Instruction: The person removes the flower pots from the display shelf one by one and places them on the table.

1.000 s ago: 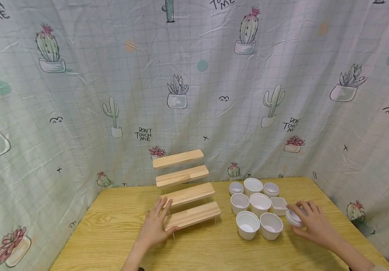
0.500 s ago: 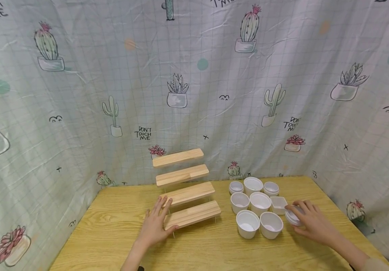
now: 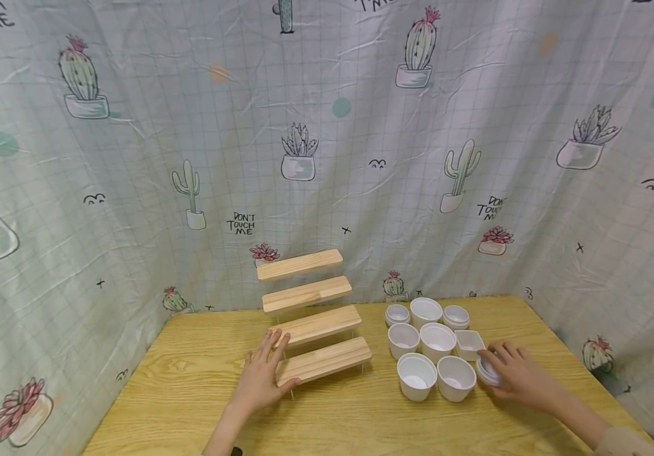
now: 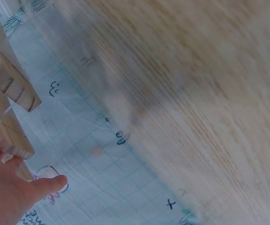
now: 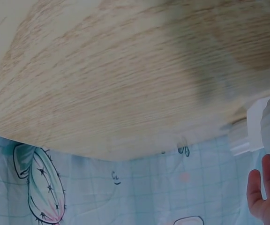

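Note:
A tiered wooden shelf [image 3: 325,361] of slanted boards stands left of centre. My left hand [image 3: 261,377] rests against its left end in the head view, fingers spread across the boards and thumb by the lowest one. In the left wrist view the thumb [image 4: 50,185] points straight out beside the board ends. At the right, my right hand [image 3: 523,377] grips a small white round tub [image 3: 487,371] between thumb and fingers, partly covering it. That tub shows at the right edge of the right wrist view, above the fingers.
Several white cups stand grouped left of the held tub, among them two front cups [image 3: 416,378] and a square container [image 3: 469,345]. Everything is on a yellow wood-grain table [image 3: 355,424]. A cactus-print curtain [image 3: 338,202] encloses the back and sides.
My right hand has slid the small round tub slightly left, closer to the front-right cup. The left hand has stayed at the shelf.

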`<state>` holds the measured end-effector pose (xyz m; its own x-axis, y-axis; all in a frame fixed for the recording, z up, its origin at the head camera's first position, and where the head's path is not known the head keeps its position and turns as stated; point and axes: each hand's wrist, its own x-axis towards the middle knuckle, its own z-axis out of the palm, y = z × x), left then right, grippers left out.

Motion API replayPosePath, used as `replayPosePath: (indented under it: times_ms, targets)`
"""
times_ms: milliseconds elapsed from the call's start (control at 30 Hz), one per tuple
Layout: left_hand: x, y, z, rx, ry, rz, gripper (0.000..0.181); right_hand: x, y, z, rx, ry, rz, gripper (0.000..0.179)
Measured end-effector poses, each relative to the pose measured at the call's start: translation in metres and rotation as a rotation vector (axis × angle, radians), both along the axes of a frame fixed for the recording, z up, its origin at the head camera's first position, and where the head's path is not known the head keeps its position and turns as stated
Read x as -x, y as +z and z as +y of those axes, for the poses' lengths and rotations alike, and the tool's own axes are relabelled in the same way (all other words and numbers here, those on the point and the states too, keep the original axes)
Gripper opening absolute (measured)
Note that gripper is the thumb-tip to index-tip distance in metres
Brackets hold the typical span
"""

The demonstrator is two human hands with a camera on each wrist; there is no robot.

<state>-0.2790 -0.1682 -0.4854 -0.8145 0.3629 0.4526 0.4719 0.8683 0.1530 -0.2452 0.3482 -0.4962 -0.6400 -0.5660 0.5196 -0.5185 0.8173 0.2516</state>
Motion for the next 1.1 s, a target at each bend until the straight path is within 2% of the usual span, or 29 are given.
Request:
replayPosePath:
  times_ms: [333,767,1100]
  targets:
    - [-0.002,0.000,0.000,-0.013,-0.002,-0.013,0.087,0.004,-0.011,-0.004,0.005,0.014,-0.004,0.071]
    - [-0.002,-0.002,0.000,-0.028,-0.009,0.004,0.087,0.007,-0.017,-0.008,0.022,0.003,-0.016,0.069]
    - [-0.003,-0.001,0.001,-0.020,-0.008,-0.019,0.087,0.005,-0.019,-0.007,0.069,0.005,-0.014,0.072]
